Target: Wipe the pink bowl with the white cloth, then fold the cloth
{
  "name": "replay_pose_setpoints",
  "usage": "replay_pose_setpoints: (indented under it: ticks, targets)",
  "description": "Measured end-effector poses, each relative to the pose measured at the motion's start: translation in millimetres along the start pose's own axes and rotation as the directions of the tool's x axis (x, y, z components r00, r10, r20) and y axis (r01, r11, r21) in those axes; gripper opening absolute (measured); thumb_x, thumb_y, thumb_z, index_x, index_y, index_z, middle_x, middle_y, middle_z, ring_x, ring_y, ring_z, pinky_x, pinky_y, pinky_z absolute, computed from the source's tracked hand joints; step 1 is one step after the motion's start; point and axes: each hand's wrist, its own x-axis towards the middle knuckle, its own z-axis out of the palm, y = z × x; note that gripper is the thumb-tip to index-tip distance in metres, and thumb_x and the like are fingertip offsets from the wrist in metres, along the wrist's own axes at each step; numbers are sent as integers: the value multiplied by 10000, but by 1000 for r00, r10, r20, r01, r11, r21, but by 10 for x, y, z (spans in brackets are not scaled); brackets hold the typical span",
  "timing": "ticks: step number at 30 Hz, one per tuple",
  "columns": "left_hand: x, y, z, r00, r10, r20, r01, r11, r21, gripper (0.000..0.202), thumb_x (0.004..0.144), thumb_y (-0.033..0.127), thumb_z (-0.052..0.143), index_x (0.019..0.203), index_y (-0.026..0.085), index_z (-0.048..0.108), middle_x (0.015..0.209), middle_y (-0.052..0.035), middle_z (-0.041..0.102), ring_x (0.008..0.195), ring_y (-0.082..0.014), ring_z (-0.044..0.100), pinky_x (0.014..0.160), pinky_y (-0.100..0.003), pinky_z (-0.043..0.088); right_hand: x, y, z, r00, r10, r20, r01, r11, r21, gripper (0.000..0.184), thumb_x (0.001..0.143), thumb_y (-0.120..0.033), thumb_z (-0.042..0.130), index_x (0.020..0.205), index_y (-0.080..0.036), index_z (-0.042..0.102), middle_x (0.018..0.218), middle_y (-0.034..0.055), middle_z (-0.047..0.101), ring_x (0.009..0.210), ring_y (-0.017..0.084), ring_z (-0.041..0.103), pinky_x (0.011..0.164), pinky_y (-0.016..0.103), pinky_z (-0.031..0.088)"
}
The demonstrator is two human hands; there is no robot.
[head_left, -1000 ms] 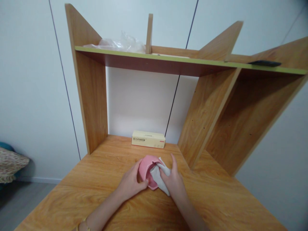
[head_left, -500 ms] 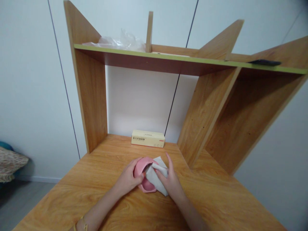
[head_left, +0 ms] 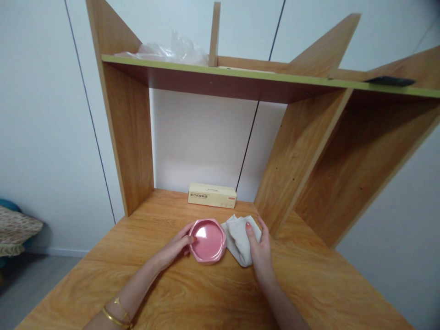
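Observation:
A pink bowl (head_left: 208,240) with a faceted rim sits upright on the wooden desk (head_left: 192,293). My left hand (head_left: 177,245) grips its left rim, thumb over the edge. Just right of the bowl lies a crumpled grey-white cloth (head_left: 238,238). My right hand (head_left: 260,247) rests on the cloth's right side, thumb and fingers curled on it.
A long cream box (head_left: 212,195) lies at the back of the desk against the wall. A wooden hutch (head_left: 130,137) rises around it, its shelf (head_left: 223,75) carrying clear plastic (head_left: 172,50) and a dark flat object (head_left: 390,81). A side compartment (head_left: 350,165) opens to the right.
The bowl was tilted on its side with the cloth pressed inside it; now it sits upright on the desk and the cloth has come out to its right.

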Motion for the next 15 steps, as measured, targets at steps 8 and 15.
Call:
replay_pose_setpoints:
  ticks: [8, 15]
  targets:
    - [-42, 84, -19, 995, 14, 99, -14, 1000, -7, 649, 627, 203, 485, 1262, 259, 361, 1083, -21, 545, 800, -157, 539, 648, -240, 438, -13, 1, 5, 1000, 0, -2, 0, 1000, -27, 684, 703, -554, 492, 1247, -172, 333, 1233, 104, 466, 1052, 220, 486, 827, 302, 421]
    - [-63, 90, -40, 979, 73, 190, -73, 997, -3, 718, 609, 168, 501, 1295, 263, 310, 1340, 2, 361, 1183, -230, 356, 902, -342, 368, -17, 0, -5, 1000, -4, 9, 4, 1000, -23, 673, 709, -546, 491, 1249, -177, 330, 1256, 110, 436, 1068, 221, 473, 844, 317, 410]
